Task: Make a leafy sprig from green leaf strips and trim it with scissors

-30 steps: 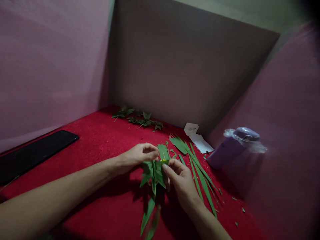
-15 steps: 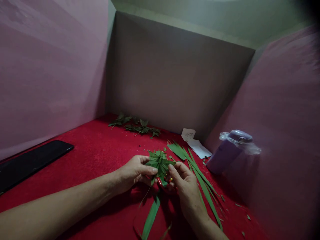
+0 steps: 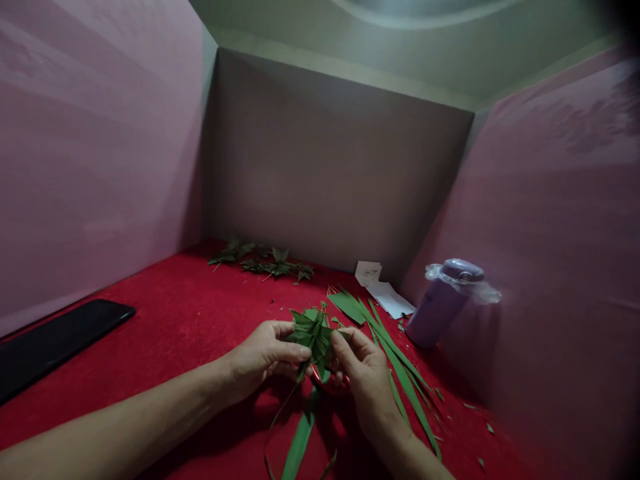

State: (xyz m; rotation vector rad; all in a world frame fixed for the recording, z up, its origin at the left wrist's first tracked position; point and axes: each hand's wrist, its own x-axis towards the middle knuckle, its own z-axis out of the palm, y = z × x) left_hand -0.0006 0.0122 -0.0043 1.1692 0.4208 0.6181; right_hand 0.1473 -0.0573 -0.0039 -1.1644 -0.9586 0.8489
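Note:
A small folded bundle of green leaf strips [image 3: 313, 333] is held between both hands just above the red cloth [image 3: 175, 320]. My left hand [image 3: 263, 353] pinches its left side, fingers closed on it. My right hand [image 3: 363, 377] grips its right side with thumb and fingers closed. A long leaf blade [image 3: 300, 440] hangs down from the bundle toward me. Something red shows under my right fingers, too hidden to name.
Loose long green strips [image 3: 395, 360] lie right of my hands. A pile of dark leaves [image 3: 265, 260] sits at the back. A purple bottle [image 3: 443, 300] leans at the right wall, white paper slips [image 3: 385, 290] beside it. A black slab [image 3: 55, 340] lies far left.
The leaf bundle has been turned and lifted slightly between my hands; both hands keep their hold. The camera has tilted upward.

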